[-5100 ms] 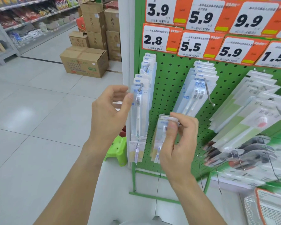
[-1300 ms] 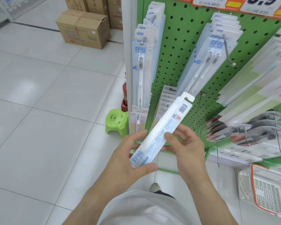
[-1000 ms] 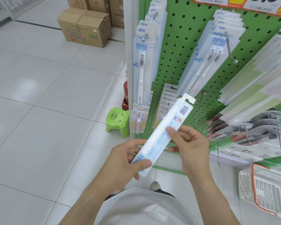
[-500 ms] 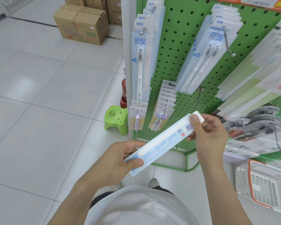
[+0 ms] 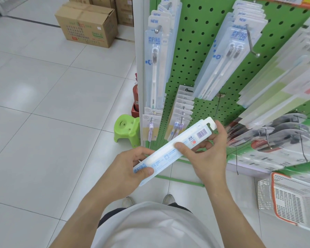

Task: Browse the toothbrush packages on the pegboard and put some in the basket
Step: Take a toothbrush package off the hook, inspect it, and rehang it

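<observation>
A white tiled shop floor (image 5: pixel 43 108) is seen below. Nearest, a toothbrush package (image 5: pixel 172 151) is held slantwise over it, back side up: its lower end is pinched by the left hand (image 5: pixel 131 169), its upper part gripped by the right hand (image 5: pixel 206 151). A white basket (image 5: pixel 290 199) stands right; the green pegboard (image 5: pixel 197 56) with hung packages rises beyond.

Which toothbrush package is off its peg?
The toothbrush package held slantwise between left hand and right hand, barcode side up; the others hang on the green pegboard.
</observation>
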